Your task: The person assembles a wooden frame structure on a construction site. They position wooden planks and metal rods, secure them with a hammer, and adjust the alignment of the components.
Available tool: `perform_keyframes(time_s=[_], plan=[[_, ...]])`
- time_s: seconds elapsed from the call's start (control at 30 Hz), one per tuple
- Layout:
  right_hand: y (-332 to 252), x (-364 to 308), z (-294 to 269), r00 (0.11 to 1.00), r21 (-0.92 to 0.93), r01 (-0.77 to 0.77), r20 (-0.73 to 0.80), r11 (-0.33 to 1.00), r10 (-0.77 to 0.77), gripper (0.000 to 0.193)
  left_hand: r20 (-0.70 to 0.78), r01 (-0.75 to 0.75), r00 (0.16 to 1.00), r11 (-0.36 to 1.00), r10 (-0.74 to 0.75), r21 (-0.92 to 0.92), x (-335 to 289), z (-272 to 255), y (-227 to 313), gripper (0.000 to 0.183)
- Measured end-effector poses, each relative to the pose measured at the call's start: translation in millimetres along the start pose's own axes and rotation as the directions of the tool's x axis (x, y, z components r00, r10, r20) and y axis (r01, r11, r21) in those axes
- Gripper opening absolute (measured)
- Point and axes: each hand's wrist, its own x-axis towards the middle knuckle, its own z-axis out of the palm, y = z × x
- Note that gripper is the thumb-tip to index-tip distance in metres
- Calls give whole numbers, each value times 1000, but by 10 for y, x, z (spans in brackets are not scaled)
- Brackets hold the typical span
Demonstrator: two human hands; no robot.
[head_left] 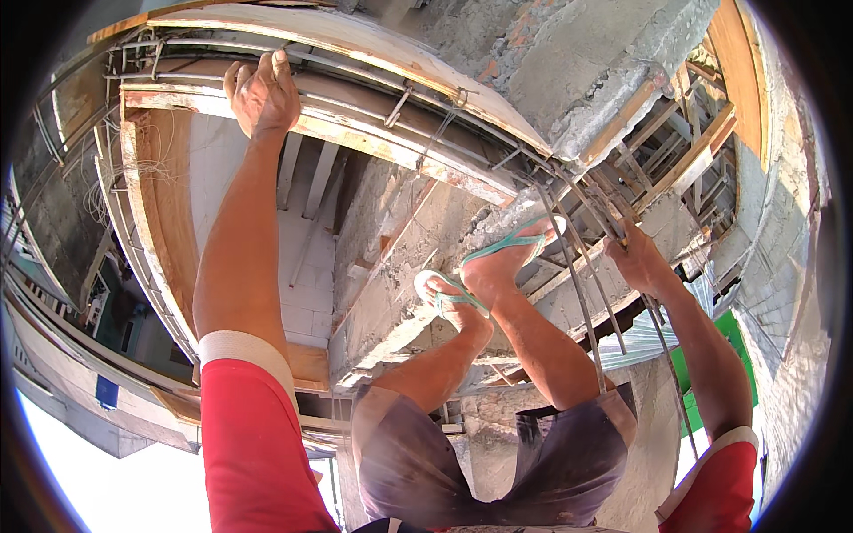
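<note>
At the upper left my left hand (265, 96) curls its fingers over a steel bar of a long rebar cage (391, 89). The cage lies in a narrow trough between a plywood formwork panel (355, 43) and a timber-edged board (355, 133). My right hand (640, 258) is closed around thin rusty steel bars (613, 213) at the right, near the corner where the cage ends. How many bars lie in its grip is hidden by the fingers. Several upright steel bars (582, 298) stand beside it, close to my legs.
My sandalled feet (453, 300) rest on a rough concrete ledge (382, 329). A deep gap with a pale block wall (306, 258) opens below the left forearm. Loose wire (107, 186) hangs at the far left. Broken concrete (586, 80) and stacked timber (657, 142) lie beyond.
</note>
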Motion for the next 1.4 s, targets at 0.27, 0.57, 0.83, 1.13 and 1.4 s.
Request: perform_keyframes(time_s=[0.27, 0.57, 0.83, 1.13, 1.4], plan=[[67, 46, 34, 998, -51, 55, -35, 997, -57, 61, 203, 80, 976, 997, -78, -4, 61, -158, 35, 55], [282, 163, 98, 994, -46, 77, -77, 996, -81, 67, 81, -3, 997, 998, 8, -60, 58, -140, 9, 50], [149, 110, 26, 998, 47, 57, 5, 997, -57, 56, -35, -24, 999, 989, 19, -146, 59, -145, -5, 40], [207, 124, 137, 999, 20, 24, -49, 1000, -23, 46, -8, -9, 1000, 982, 8, -187, 83, -209, -16, 40], [469, 250, 221, 984, -76, 128, -117, 989, -136, 64, 221, 43, 975, 967, 15, -251, 148, -405, 4, 41]])
